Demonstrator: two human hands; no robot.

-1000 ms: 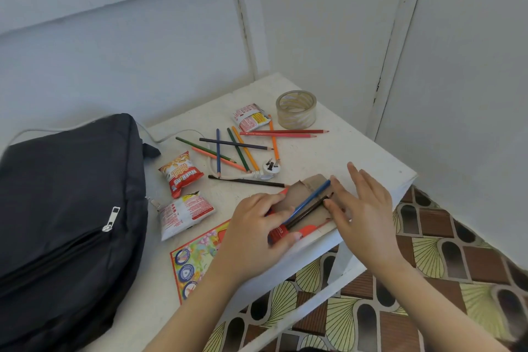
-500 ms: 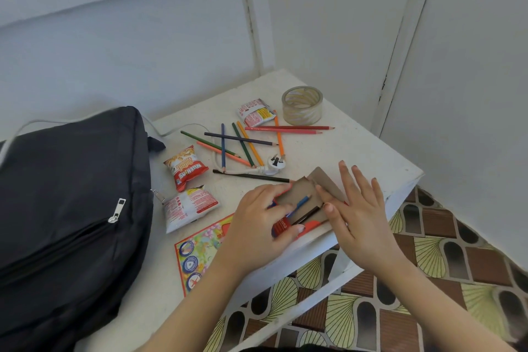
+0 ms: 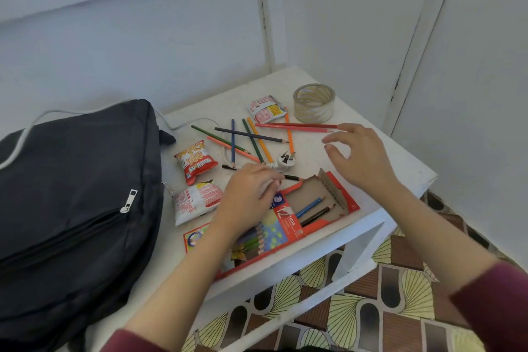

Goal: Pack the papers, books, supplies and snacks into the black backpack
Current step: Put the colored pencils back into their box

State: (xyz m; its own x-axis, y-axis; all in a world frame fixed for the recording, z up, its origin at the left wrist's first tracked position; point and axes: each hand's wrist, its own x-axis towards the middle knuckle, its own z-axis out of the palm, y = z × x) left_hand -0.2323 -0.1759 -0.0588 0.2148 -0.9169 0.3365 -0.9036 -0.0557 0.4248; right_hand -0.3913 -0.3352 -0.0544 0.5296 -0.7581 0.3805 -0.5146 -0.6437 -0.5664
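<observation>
On open red cardboard pencil box (image 3: pixel 288 226), left hand (image 3: pixel 248 197) rests, grip unclear; right hand (image 3: pixel 360 157) hovers far right, fingers loosely spread, empty.

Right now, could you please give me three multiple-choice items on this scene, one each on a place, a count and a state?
1. Where is the tape?
A. at the far corner of the table, near a snack
B. on the floor
C. on a chair

2. How many pencils lie in the open part of the pencil box?
A. none
B. two
C. six

3. What is the right hand doing?
A. gripping scissors
B. writing
C. hovering over the table, holding nothing

Answers:
1 A: it stands upright by the snack at the table's far corner.
2 B: a blue pencil and a dark pencil show inside.
3 C: its fingers are loosely bent above the table with nothing between them.
</observation>
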